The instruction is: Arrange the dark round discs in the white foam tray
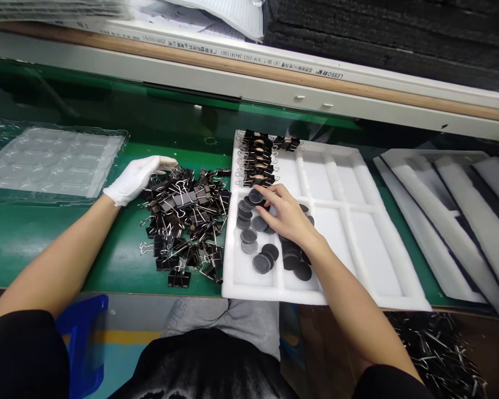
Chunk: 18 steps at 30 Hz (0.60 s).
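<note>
My left hand [138, 176], in a white glove, reaches over the far left edge of a heap of black binder clips [187, 205]. Its fingers are stretched out and apart; the tips touch or hover just above the clips. My bare right hand [286, 213] is over a white foam tray [403, 277] with compartments. Thumb and forefinger are closed at a round dark disc [255, 196]. More dark discs [263, 262] lie loose in the two near left compartments, some partly under my hand. Binder clips clamped on round pieces [258, 158] stand in a row at the tray's far left.
Clear plastic blister trays [54, 160] lie on the green table at the left. More white foam trays [432, 221] lean overlapped at the right. A shelf edge [249, 61] runs across the back. Below the table at right is another mass of binder clips [441, 354].
</note>
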{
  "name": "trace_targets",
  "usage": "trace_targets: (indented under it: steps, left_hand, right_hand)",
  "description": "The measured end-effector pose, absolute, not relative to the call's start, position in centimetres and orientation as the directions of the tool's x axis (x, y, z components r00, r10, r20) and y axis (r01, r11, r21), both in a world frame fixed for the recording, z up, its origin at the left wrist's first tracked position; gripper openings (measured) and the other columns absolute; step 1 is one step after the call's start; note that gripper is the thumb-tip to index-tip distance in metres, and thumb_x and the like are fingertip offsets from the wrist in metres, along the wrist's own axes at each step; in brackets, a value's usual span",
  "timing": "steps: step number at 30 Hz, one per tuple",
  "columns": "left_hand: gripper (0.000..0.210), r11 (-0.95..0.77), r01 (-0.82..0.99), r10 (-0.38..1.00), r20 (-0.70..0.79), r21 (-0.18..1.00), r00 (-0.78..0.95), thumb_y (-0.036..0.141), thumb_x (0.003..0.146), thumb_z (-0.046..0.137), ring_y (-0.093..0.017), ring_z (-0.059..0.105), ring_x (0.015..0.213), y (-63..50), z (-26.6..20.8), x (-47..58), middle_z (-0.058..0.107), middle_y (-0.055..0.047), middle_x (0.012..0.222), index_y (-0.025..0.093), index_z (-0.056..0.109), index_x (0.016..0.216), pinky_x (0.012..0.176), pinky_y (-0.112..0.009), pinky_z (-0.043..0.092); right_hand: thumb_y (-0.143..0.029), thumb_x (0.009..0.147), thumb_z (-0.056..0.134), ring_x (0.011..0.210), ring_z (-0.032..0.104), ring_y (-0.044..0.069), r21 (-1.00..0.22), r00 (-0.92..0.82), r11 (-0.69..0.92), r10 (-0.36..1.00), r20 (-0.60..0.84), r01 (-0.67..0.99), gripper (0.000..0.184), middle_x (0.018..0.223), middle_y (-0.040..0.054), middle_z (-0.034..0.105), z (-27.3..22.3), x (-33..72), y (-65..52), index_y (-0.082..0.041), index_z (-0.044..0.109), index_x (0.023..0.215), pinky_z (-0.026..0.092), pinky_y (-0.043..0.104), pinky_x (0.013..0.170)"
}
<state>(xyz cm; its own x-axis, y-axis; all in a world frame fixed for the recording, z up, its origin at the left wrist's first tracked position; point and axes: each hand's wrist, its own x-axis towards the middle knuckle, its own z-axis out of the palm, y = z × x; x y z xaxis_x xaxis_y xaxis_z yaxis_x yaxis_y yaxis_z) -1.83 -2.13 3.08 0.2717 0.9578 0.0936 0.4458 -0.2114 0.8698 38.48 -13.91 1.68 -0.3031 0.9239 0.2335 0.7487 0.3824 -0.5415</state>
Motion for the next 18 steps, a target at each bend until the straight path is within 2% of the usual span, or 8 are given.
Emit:
trace_targets:
  steps: [7,14,18]
  left_hand:
    - [0.07,-0.208,0.422,0.957,0.095,0.882,0.273,0.082,0.094,0.054,-0.035,0.071,0.134,-2.09,3.01,-1.81,0.078,-0.014,0.139,0.024,0.084,0.119,0.12,-0.05,0.054]
    - [0.062,-0.162,0.355,0.98,0.109,0.921,0.165,0.076,0.096,0.054,-0.033,0.072,0.134,-1.69,2.27,-2.24,0.078,-0.011,0.139,0.027,0.084,0.118,0.116,-0.047,0.058]
    - [0.055,-0.203,0.359,0.974,0.151,0.911,0.169,0.069,0.096,0.06,-0.032,0.069,0.138,-1.34,2.12,-2.51,0.078,-0.01,0.139,0.023,0.085,0.114,0.123,-0.047,0.054]
  right_hand:
    - [-0.04,0.107,0.055,0.096,0.067,0.023,-0.533,-0.306,0.393,0.919,0.247,0.749,0.054,0.128,0.0148,0.058,1.81,38.43,-13.93,-0.021,0.061,0.157,0.064,0.043,0.088]
    - [-0.041,0.105,0.056,0.098,0.067,0.025,-0.539,-0.295,0.383,0.923,0.246,0.75,0.057,0.128,0.0153,0.057,1.69,38.32,-13.96,-0.022,0.059,0.158,0.065,0.046,0.089]
    - [-0.039,0.104,0.057,0.098,0.067,0.024,-0.537,-0.295,0.391,0.92,0.258,0.748,0.054,0.128,0.0159,0.057,1.59,38.33,-13.76,-0.018,0.06,0.154,0.065,0.045,0.09]
